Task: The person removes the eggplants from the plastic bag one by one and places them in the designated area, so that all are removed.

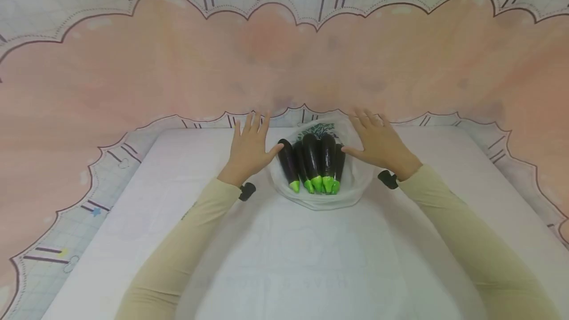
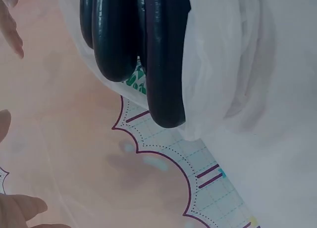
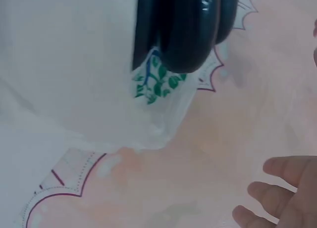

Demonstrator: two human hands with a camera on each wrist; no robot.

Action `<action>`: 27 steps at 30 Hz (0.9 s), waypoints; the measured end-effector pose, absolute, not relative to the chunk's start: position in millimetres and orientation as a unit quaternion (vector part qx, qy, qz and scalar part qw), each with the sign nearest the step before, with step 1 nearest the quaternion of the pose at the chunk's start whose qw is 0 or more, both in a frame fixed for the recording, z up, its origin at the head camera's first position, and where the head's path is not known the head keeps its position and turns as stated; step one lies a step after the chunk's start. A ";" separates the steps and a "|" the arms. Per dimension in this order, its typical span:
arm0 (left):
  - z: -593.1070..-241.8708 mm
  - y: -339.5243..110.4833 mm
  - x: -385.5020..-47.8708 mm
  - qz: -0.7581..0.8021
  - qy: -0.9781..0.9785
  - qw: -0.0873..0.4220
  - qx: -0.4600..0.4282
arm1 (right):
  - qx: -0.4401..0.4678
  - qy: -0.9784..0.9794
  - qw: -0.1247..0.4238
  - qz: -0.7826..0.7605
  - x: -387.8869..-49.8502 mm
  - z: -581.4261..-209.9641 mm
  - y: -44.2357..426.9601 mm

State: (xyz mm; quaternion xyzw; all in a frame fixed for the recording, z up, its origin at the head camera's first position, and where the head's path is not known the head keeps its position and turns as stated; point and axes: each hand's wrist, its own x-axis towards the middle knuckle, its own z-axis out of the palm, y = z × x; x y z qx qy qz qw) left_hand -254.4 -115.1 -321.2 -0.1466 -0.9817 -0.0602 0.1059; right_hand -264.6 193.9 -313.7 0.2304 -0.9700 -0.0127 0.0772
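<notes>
Just R of ctr in head view: at least 5 glossy purple-black long eggplants w/ bright green stem ends (image 1: 312,162), side by side in an open white plastic bag w/ green leaf print (image 1: 357,177); dark ends toward top of frame, green ends toward bottom. Beside bag, L of ctr: bare left hand (image 1: 251,149), fingers straight & spread apart, thumb tip overlapping dark end of leftmost eggplant; contact or not, can't tell. Beside bag, R of ctr: bare right hand (image 1: 382,144), fingers also straight & apart, thumb directed at rightmost eggplant; contact unclear too. On both arms, pale yellow long sleeves (image 1: 462,231). Under bag, ctr to bottom: white tabletop (image 1: 311,260). Across upper frame: peach cloth w/ dark scalloped outlines (image 1: 266,63).
</notes>
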 end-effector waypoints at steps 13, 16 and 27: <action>-332.6 -120.3 -251.2 -0.037 -0.981 0.083 -0.173 | 0.225 -0.969 0.106 -0.010 -260.0 -321.0 214.2; -335.0 -120.8 -250.6 -0.042 -0.980 0.086 -0.175 | 0.220 -0.970 0.104 -0.002 -261.2 -323.1 217.6; -345.3 -120.6 -252.0 -0.055 -0.979 0.081 -0.178 | 0.189 -0.971 0.111 0.097 -265.2 -329.2 222.4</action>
